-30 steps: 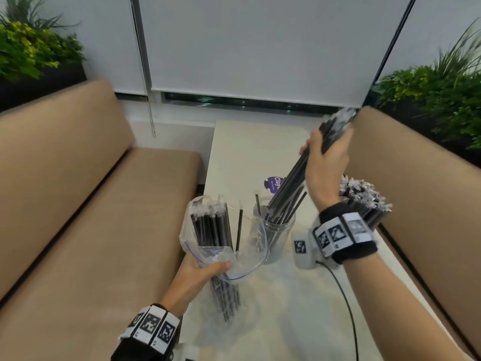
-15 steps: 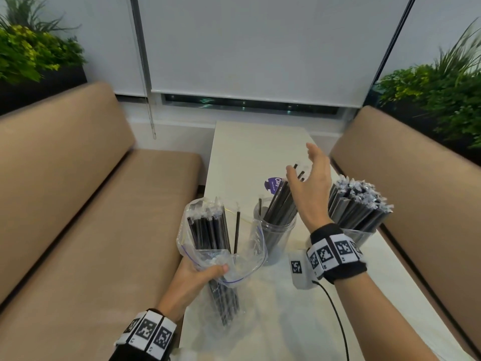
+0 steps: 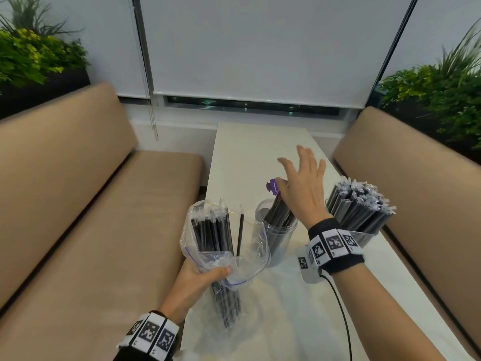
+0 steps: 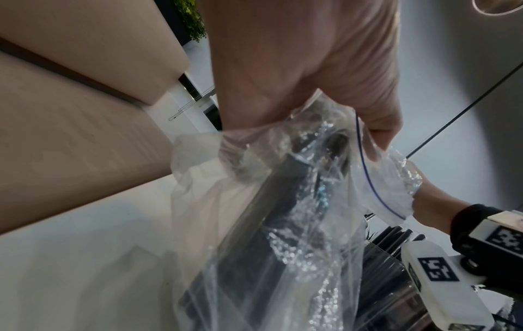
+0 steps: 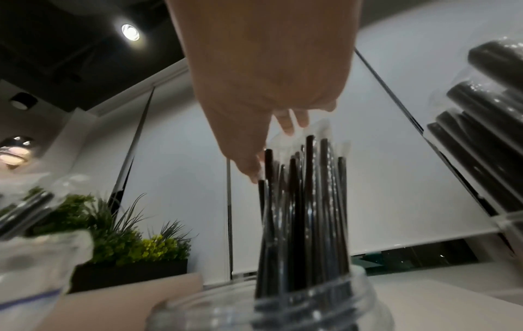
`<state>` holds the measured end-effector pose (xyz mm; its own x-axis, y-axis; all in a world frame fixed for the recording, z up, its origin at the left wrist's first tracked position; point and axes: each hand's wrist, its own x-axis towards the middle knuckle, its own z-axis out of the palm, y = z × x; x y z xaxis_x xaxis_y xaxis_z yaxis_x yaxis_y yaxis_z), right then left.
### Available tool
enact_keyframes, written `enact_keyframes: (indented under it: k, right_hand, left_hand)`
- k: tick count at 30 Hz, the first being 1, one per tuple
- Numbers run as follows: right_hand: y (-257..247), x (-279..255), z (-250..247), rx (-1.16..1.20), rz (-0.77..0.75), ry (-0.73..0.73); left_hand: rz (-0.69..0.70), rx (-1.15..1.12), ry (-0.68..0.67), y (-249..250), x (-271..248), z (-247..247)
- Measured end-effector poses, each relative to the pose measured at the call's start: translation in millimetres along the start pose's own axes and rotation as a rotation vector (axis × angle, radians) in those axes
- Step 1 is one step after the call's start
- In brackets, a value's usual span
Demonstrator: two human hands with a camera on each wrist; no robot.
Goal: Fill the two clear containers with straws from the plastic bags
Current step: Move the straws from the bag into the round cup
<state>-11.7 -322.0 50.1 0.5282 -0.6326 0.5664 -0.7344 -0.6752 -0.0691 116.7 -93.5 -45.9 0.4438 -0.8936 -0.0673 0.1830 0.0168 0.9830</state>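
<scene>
1. At the near edge of the white table (image 3: 260, 152), the left hand (image 3: 194, 280) grips a clear zip-top plastic bag (image 3: 253, 259) by its middle, fingers and thumb curled round the plastic and the black wrapped straws (image 3: 212, 233) inside, which stand upright out of the open mouth.
2. Just right of the bag stands a round clear jar (image 3: 277, 243), partly filled with thin black straws (image 3: 278, 212) that lean toward the far right.
3. Over that jar the right hand (image 3: 302, 188) hovers with fingers spread and straight, holding nothing; in the right wrist view its thumb lies just beside the straw tips, and I cannot tell whether it touches them.
4. To the right, a second clear container (image 3: 364, 237) is packed with wrapped straws (image 3: 359, 201).
5. Beyond, tan bench seats (image 3: 104, 204) flank the table, with leafy plants (image 3: 39, 56) behind them.
</scene>
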Motion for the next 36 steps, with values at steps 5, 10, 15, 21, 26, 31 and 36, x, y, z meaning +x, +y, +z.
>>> enact_keyframes:
  k: [5, 10, 15, 21, 26, 31, 36]
  right_hand:
    - [9, 4, 3, 0.073, 0.078, -0.257]
    - [15, 8, -1, 0.065, 0.097, -0.311]
    - [-7, 0, -29, 0.241, 0.112, -0.011]
    - [-76, -76, -47, 0.898, 0.159, -0.495]
    - [-85, -94, -13, 1.004, 0.155, -0.414]
    - [-79, -87, -17, 1.06, 0.225, -0.378]
    - [-72, -73, -26, 1.196, 0.252, -0.286]
  left_hand:
    - [0.011, -0.007, 0.0, 0, 1, 2]
    - [0.015, 0.024, -0.01, 2, 1, 2]
    - [0.018, 0.025, -0.006, 3, 2, 2]
    - [0.014, 0.015, -0.036, 2, 5, 3]
    - [0.021, 0.026, -0.1, 4, -1, 9]
    - [-0.005, 0.031, -0.095, 4, 0, 8]
    - [-0.017, 0.046, -0.093, 5, 3, 9]
